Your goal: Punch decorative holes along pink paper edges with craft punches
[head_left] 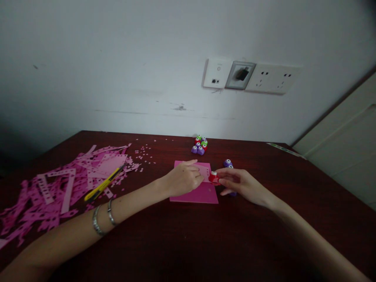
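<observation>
Left hand [183, 178]: fingers extended, not clenched, pressing a pale pink paper strip [205, 172] onto a pink card [195, 194]. Right hand [242, 186]: fingers pinching a red craft punch [214, 178] at the strip's edge. Card is on a dark red table [282, 184]. From card I see punch cluster [199, 144] at 12, purple punches [227, 163] at 2, yellow utility knife [102, 184] and pink punched offcuts [58, 192] at 9.
</observation>
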`<state>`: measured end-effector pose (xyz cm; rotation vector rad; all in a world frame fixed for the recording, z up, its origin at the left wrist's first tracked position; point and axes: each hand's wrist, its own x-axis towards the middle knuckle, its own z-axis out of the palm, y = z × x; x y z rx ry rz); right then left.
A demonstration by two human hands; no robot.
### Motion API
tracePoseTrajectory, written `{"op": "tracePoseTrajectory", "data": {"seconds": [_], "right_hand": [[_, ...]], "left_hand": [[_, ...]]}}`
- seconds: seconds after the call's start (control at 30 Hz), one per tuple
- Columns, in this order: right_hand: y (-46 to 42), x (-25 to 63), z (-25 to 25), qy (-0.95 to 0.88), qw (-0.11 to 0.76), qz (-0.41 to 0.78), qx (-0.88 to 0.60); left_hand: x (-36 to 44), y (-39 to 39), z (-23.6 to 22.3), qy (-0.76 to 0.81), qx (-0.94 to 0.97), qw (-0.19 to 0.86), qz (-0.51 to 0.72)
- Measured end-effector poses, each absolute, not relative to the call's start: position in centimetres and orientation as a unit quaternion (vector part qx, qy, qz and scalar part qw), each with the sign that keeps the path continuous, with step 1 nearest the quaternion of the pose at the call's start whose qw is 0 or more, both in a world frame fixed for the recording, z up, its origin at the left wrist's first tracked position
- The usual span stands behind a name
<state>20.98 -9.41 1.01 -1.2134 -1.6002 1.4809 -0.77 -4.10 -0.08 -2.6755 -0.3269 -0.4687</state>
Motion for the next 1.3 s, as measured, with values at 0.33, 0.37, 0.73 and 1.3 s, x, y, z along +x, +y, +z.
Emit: {"op": "tracePoseTrajectory", "data": {"seconds": [0.33, 0.37, 0.73, 1.3], "right_hand": [[-9.4, 20.9, 1.0, -0.612, 0.313, 0.538, -0.488], [-9.4, 20.9, 1.0, -0.611, 0.311, 0.54, -0.487], [-8.8, 22.9, 1.1, -0.644, 0.279, 0.478, -0.528], [-8.2, 25.5, 2.0, -0.555, 0.334, 0.467, -0.602]], "left_hand": [[-0.8, -4.1, -0.3, -0.106, -0.949, 0.241, -0.174], [-0.8, -4.1, -0.3, -0.106, -0.948, 0.242, -0.176], [-0.5, -4.6, -0.8, -0.107, -0.961, 0.226, -0.117], [-1.7, -5.2, -0.6, -0.214, -0.974, -0.043, 0.058]]}}
